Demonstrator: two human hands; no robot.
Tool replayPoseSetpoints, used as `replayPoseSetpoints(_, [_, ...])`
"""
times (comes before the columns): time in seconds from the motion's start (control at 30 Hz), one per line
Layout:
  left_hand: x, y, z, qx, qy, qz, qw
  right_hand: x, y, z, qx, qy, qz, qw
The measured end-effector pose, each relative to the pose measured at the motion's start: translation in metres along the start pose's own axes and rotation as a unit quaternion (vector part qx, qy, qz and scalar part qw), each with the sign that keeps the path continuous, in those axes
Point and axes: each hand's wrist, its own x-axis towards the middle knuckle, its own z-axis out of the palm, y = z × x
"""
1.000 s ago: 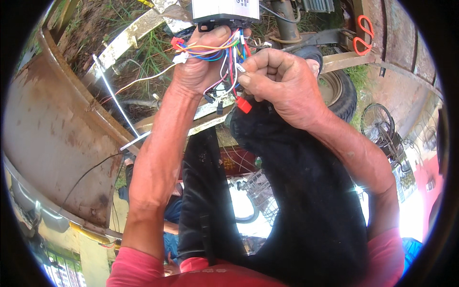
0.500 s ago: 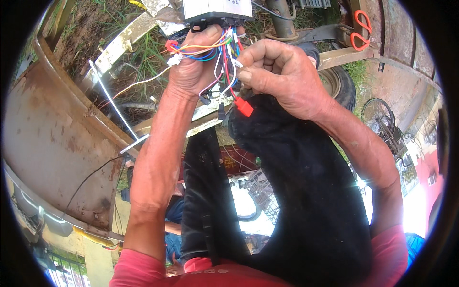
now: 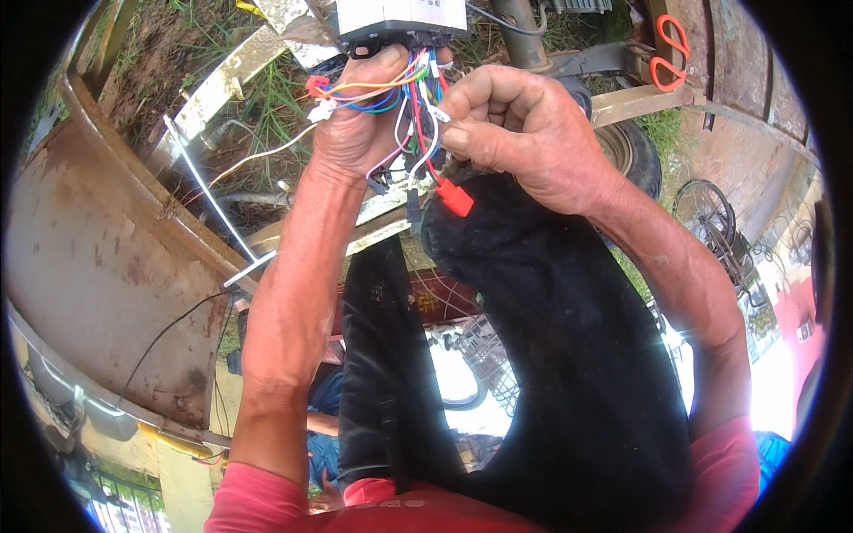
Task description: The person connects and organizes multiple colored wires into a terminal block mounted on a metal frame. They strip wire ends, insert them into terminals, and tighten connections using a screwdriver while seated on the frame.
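Observation:
My left hand (image 3: 348,142) grips a silver box with a black end, a motor controller (image 3: 404,16), from below at the top of the view. A bundle of coloured wires (image 3: 410,93) comes out of its black end and hangs over my palm. My right hand (image 3: 542,133) is closed beside the bundle, thumb and forefinger at a small white wire tag (image 3: 440,115). Below the fingers dangles a red connector (image 3: 455,198) on red wire. A black connector (image 3: 412,205) hangs to its left, and a smaller red plug (image 3: 317,85) sits left of my left wrist.
A rusty metal panel (image 3: 115,284) fills the left side. Scissors with red handles (image 3: 668,55) rest at the upper right by a beige frame bar (image 3: 635,105). A wheel (image 3: 629,155) lies behind my right forearm. A thin white rod (image 3: 209,191) stands left of my left arm.
Both hands keep their hold almost unmoved. The dangling red and black connectors have shifted only slightly.

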Motion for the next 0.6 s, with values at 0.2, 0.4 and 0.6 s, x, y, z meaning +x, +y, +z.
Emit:
replayPoseSetpoints(0.2, [0.001,-0.001,-0.004,-0.042,-0.021,-0.012,0.999,0.0007,-0.0021,-0.0009,-0.008,-0.007,-0.002,1.0])
replayPoseSetpoints(0.4, [0.0011,-0.0007,-0.0008,0.0,0.009,-0.003,1.0,0.0014,-0.0032,0.0,-0.01,-0.006,0.004,1.0])
replayPoseSetpoints(0.6, [-0.0006,-0.0006,0.0028,-0.003,0.024,-0.006,1.0,0.0036,-0.0049,0.0014,-0.01,-0.011,0.006,1.0])
